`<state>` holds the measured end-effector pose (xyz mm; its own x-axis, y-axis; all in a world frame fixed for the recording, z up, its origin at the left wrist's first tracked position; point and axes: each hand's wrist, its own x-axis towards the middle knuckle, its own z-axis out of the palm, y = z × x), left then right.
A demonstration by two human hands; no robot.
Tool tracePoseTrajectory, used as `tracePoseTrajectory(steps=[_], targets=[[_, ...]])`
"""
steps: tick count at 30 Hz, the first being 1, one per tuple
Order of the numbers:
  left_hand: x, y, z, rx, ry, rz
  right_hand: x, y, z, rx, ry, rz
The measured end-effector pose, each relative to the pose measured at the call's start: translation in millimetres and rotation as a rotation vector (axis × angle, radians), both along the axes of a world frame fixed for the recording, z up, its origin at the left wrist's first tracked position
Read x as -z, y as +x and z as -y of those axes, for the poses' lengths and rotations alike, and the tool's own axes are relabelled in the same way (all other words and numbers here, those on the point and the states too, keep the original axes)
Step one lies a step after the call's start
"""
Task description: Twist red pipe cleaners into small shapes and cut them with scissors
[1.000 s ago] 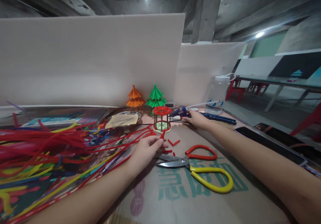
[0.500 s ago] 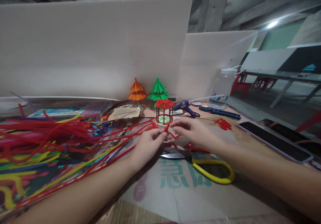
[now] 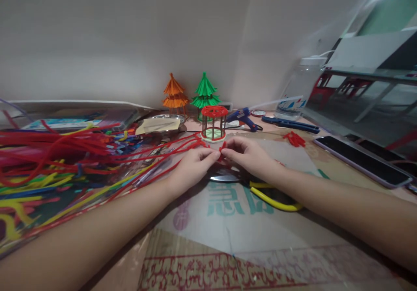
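Observation:
My left hand [image 3: 195, 166] and my right hand [image 3: 246, 154] meet at the middle of the table, fingertips pinched together on a short red pipe cleaner piece [image 3: 223, 146]. Most of that piece is hidden by the fingers. Just behind them stands a small round pavilion frame [image 3: 214, 112] with a red ring on top, brown posts and a pale green base. Below my hands lie scissors with yellow handles [image 3: 276, 203], partly covered by my right hand and wrist.
Long red pipe cleaners [image 3: 61, 145] and other colours pile up at left. Behind stand an orange tiered model [image 3: 175, 96] and a green one [image 3: 205, 93], with a blue glue gun [image 3: 244, 117] alongside. Rightward are cut red pieces [image 3: 294, 139], blue pliers [image 3: 289, 124], a phone [image 3: 361, 160] and a bottle [image 3: 295, 89].
My right hand has closed in on the red piece beside my left fingertips, where it was slightly apart before. The camera view has tilted down, so more of the near table shows.

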<state>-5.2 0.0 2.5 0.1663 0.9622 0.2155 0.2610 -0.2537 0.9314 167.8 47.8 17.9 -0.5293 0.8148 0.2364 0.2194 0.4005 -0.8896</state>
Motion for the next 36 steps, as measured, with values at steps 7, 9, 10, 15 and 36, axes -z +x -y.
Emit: tracePoseTrajectory(steps=[7, 9, 10, 15, 36], targets=[[1.0, -2.6, -3.3, 0.068, -0.054, 0.049, 5.4, 0.0, -1.4, -0.031, -0.107, -0.055], [1.1, -2.6, -3.3, 0.07, -0.072, 0.054, 6.2, 0.3, -2.0, -0.042, -0.116, -0.06], [1.3, -2.7, -3.4, 0.073, -0.078, 0.057, 6.5, 0.4, -2.2, -0.049, -0.121, -0.066], [4.0, -3.8, -4.9, 0.102, -0.058, 0.057, 7.0, -0.4, -2.0, -0.067, -0.133, -0.087], [0.4, -0.4, -0.9, 0.106, -0.103, 0.064, 3.2, -2.1, 4.2, -0.057, -0.243, -0.139]])
